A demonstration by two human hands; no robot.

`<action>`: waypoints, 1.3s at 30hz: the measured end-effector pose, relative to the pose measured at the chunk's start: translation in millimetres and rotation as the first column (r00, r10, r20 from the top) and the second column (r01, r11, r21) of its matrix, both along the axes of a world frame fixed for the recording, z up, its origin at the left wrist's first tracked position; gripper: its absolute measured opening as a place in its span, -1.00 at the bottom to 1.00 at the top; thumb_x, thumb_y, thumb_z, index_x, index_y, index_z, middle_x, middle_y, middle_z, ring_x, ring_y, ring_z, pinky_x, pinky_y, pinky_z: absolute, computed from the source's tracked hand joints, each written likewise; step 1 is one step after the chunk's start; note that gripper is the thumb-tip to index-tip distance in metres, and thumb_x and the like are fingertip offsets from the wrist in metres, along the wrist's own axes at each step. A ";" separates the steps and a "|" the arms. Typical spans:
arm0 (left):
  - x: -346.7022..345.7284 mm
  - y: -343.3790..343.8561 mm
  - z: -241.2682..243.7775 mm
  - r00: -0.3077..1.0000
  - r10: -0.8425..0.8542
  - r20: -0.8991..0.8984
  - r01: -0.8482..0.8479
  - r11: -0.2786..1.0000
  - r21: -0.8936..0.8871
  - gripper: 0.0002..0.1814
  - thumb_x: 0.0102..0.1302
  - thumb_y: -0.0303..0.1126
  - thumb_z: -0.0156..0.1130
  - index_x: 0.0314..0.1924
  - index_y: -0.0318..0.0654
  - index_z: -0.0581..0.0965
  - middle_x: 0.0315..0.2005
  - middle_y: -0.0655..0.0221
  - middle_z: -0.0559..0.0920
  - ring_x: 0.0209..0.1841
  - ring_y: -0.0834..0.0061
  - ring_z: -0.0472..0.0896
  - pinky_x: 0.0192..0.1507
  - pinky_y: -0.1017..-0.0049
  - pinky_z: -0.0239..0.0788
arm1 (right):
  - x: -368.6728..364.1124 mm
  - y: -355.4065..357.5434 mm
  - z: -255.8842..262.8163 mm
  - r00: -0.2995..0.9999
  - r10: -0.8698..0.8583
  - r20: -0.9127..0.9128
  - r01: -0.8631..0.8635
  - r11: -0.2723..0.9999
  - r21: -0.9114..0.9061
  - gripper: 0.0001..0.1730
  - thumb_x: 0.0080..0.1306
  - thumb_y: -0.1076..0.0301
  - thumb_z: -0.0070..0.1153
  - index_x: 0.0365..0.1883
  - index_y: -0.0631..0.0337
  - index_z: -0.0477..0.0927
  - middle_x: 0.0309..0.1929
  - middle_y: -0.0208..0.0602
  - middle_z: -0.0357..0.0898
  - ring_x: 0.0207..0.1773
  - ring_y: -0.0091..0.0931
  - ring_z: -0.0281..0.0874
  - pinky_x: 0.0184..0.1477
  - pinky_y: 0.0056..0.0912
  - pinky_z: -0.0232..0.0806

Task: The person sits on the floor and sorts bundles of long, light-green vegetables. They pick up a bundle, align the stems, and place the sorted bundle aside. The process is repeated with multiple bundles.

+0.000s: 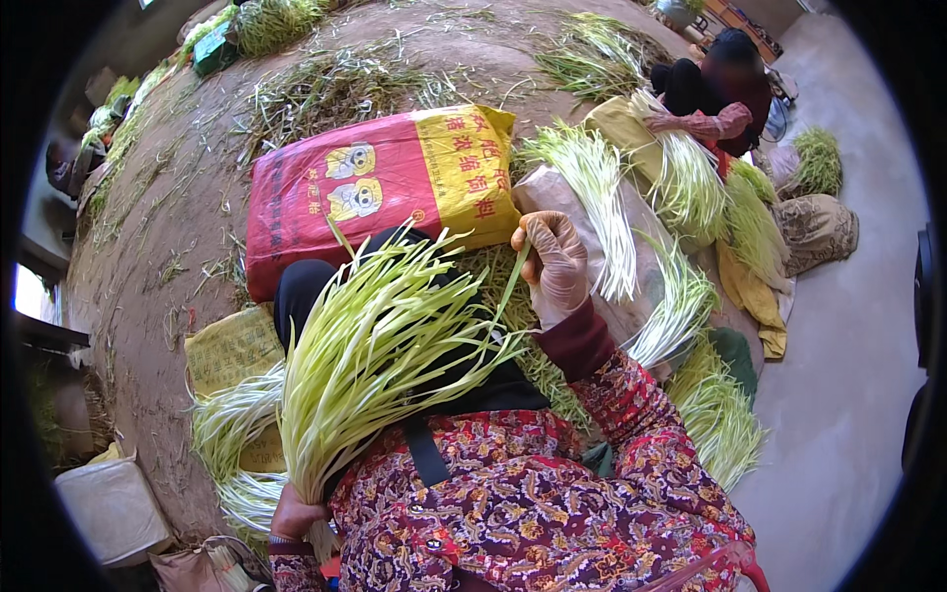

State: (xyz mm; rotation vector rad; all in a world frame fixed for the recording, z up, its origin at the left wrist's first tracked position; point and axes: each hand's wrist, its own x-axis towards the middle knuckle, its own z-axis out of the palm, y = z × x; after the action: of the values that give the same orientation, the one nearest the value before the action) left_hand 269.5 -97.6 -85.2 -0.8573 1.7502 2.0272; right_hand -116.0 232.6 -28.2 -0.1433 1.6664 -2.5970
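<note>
My left hand (297,512) grips a thick bunch of pale yellow-green leafy stalks (385,325), probably blanched chives, near its white lower end. The leaves fan out across my lap and point away from me. Raised beyond the right side of the bunch, my right hand (553,263) wears a thin translucent glove. Between its thumb and fingers it pinches a single green leaf (512,285), whose lower end hangs by the bunch's leaf tips. Just past my knees lies a full red and yellow printed sack (355,192).
Bundles of the same stalks lie left (240,422) and right (592,200) of me. Another bundle (714,414) rests by my right elbow. At upper right a seated person (721,96) handles more stalks. Discarded leaves (333,96) are heaped on the earthen floor (170,222). A pale block-shaped package (111,510) sits lower left.
</note>
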 end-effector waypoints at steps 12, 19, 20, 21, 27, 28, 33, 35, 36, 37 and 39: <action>-2.4 -2.8 -1.6 1.000 -0.023 0.012 0.023 1.000 0.000 -0.24 -0.28 -0.70 0.30 0.13 -0.44 0.54 -0.08 0.35 0.69 -0.09 0.43 0.63 -0.01 0.44 0.47 | -60.8 97.0 -78.5 0.793 0.052 -0.607 0.497 0.521 0.694 -0.74 0.46 0.38 0.20 0.07 0.26 0.61 -0.25 -0.32 0.68 -0.36 -0.62 0.61 -0.33 -0.57 0.47; 6.4 -2.9 -0.8 1.000 0.018 0.023 -0.018 1.000 -0.008 -0.25 -0.26 -0.67 0.29 0.14 -0.44 0.54 -0.07 0.34 0.69 -0.07 0.43 0.63 0.00 0.44 0.47 | 22.7 46.1 -2.7 0.678 0.575 -0.458 -0.095 0.686 0.721 -0.69 0.36 0.29 0.31 -0.02 0.30 0.69 -0.17 -0.18 0.67 -0.18 -0.33 0.68 -0.13 -0.33 0.49; 8.0 -2.7 0.2 0.999 0.041 0.021 -0.040 0.999 -0.008 -0.25 -0.25 -0.67 0.29 0.14 -0.44 0.54 -0.07 0.34 0.69 -0.06 0.43 0.63 0.00 0.44 0.47 | 30.1 42.7 5.4 0.681 0.663 -0.310 -0.182 0.564 0.806 -0.75 0.36 0.28 0.30 -0.09 0.25 0.70 -0.22 -0.18 0.66 -0.22 -0.27 0.68 -0.18 -0.33 0.48; 6.5 -3.9 -1.6 0.999 0.026 0.020 -0.026 1.000 -0.016 -0.24 -0.25 -0.66 0.29 0.15 -0.44 0.54 -0.06 0.34 0.69 -0.06 0.43 0.63 0.01 0.44 0.47 | 28.0 45.2 -5.7 0.661 0.716 -0.224 -0.226 0.475 0.850 -0.80 0.36 0.27 0.30 -0.19 0.21 0.69 -0.27 -0.22 0.66 -0.23 -0.26 0.68 -0.21 -0.35 0.48; 2.7 -6.2 -2.7 1.000 0.004 0.017 -0.004 1.000 0.022 -0.24 -0.21 -0.64 0.31 0.18 -0.43 0.52 -0.02 0.33 0.69 -0.03 0.40 0.64 0.02 0.43 0.48 | 28.6 44.3 -69.2 0.849 0.529 0.002 -0.325 0.518 0.791 -0.80 0.42 0.29 0.21 -0.29 0.26 0.63 -0.46 -0.32 0.60 -0.37 -0.54 0.57 -0.31 -0.36 0.44; 6.5 -11.1 -7.8 1.000 -0.009 0.020 0.008 1.000 0.019 -0.23 -0.21 -0.64 0.31 0.19 -0.43 0.52 -0.03 0.33 0.69 -0.03 0.39 0.64 0.02 0.43 0.48 | 27.8 40.6 -80.4 0.910 0.408 0.080 -0.343 0.629 0.698 -0.80 0.42 0.30 0.19 -0.31 0.27 0.62 -0.45 -0.36 0.60 -0.36 -0.57 0.55 -0.31 -0.39 0.42; 18.5 -12.5 -20.9 0.998 0.059 0.007 -0.059 0.997 0.051 -0.20 -0.18 -0.63 0.30 0.24 -0.42 0.46 -0.09 0.32 0.68 -0.09 0.37 0.65 -0.10 0.40 0.51 | 15.9 55.0 -133.8 0.947 0.240 0.212 -0.320 0.721 0.615 -0.88 0.40 0.38 0.17 -0.30 0.22 0.66 -0.49 -0.55 0.53 -0.43 -0.69 0.42 -0.34 -0.63 0.29; 21.9 -18.4 -13.5 0.996 0.022 0.081 -0.025 0.999 0.036 -0.21 -0.17 -0.62 0.29 0.23 -0.41 0.45 -0.15 0.32 0.67 -0.17 0.36 0.65 -0.20 0.40 0.51 | 15.0 70.3 -138.5 0.953 0.243 0.183 -0.302 0.693 0.654 -0.92 0.37 0.41 0.21 -0.26 0.21 0.68 -0.42 -0.52 0.56 -0.38 -0.68 0.45 -0.27 -0.60 0.35; 15.0 -13.9 -0.2 0.996 0.014 0.091 -0.022 0.996 0.088 -0.26 -0.16 -0.60 0.30 0.19 -0.40 0.47 -0.21 0.33 0.66 -0.30 0.36 0.64 -0.33 0.40 0.49 | 16.3 77.3 -139.7 0.954 0.246 0.174 -0.297 0.677 0.674 -0.93 0.35 0.43 0.23 -0.24 0.20 0.69 -0.39 -0.51 0.57 -0.35 -0.68 0.47 -0.23 -0.59 0.37; 19.2 -17.2 -2.3 0.993 -0.015 0.116 0.004 0.996 0.093 -0.26 -0.16 -0.60 0.30 0.19 -0.39 0.47 -0.23 0.33 0.66 -0.32 0.37 0.63 -0.35 0.40 0.49 | 13.8 83.4 -141.6 0.968 0.249 0.020 -0.193 0.695 0.693 -0.88 0.32 0.39 0.31 -0.25 0.25 0.69 -0.28 -0.40 0.64 -0.24 -0.57 0.57 -0.10 -0.45 0.45; 30.5 -27.6 -7.7 0.984 -0.070 0.164 0.054 0.993 0.101 -0.26 -0.17 -0.59 0.30 0.18 -0.38 0.48 -0.25 0.33 0.65 -0.37 0.38 0.62 -0.39 0.41 0.48 | 8.3 98.8 -137.1 0.962 0.264 -0.063 -0.106 0.579 0.808 -0.84 0.33 0.34 0.32 -0.27 0.27 0.69 -0.28 -0.36 0.62 -0.24 -0.53 0.57 -0.09 -0.43 0.45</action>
State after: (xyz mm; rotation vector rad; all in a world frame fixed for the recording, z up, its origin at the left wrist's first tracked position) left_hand 299.9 -125.2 -92.9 -0.9024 1.5568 1.9231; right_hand -107.7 331.4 -165.3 -0.4778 2.5345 -1.4778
